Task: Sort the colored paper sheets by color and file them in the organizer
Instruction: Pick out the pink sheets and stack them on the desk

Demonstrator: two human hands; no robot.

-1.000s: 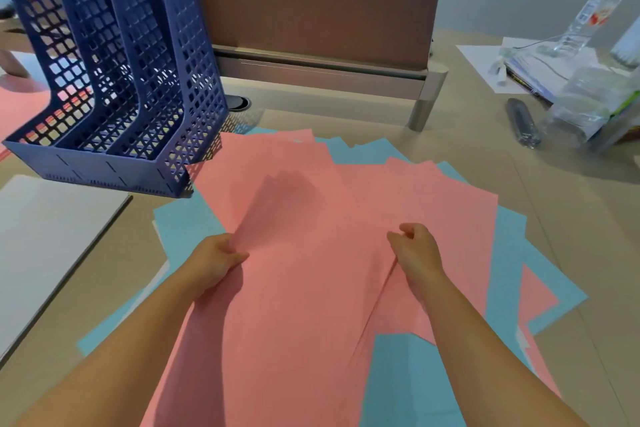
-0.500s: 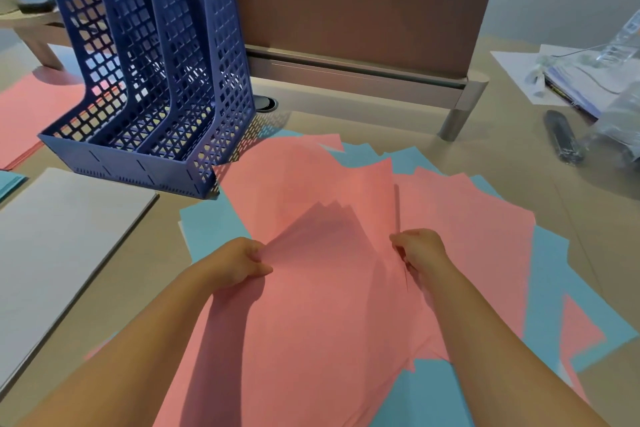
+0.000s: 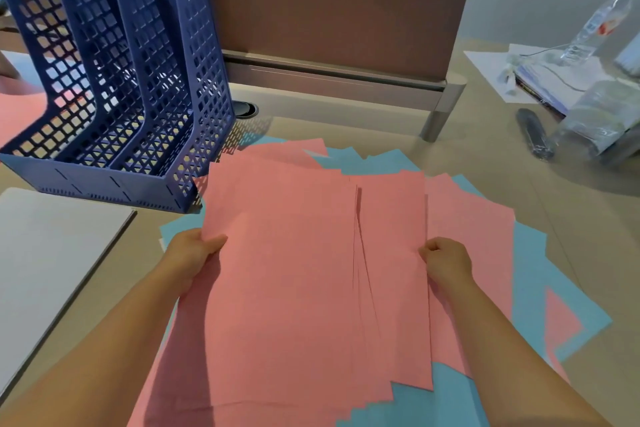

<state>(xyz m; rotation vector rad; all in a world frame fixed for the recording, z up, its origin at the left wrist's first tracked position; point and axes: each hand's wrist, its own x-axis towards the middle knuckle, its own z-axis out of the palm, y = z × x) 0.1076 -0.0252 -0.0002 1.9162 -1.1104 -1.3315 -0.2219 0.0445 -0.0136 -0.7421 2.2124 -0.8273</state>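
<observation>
While you look down through the head camera, your left hand [image 3: 194, 255] grips the left edge of a stack of pink sheets [image 3: 294, 253], thumb on top, and your right hand [image 3: 446, 262] pinches its right edge with curled fingers. That stack sits above a loose spread of blue sheets [image 3: 530, 274] and more pink ones on the worktop [image 3: 485, 163]. Just beside the stack's far left corner stands the blue organizer [image 3: 114, 80], its three slots upright. A white board [image 3: 48, 253] lies at your left; a plastic bottle [image 3: 595, 24] stands far right.
</observation>
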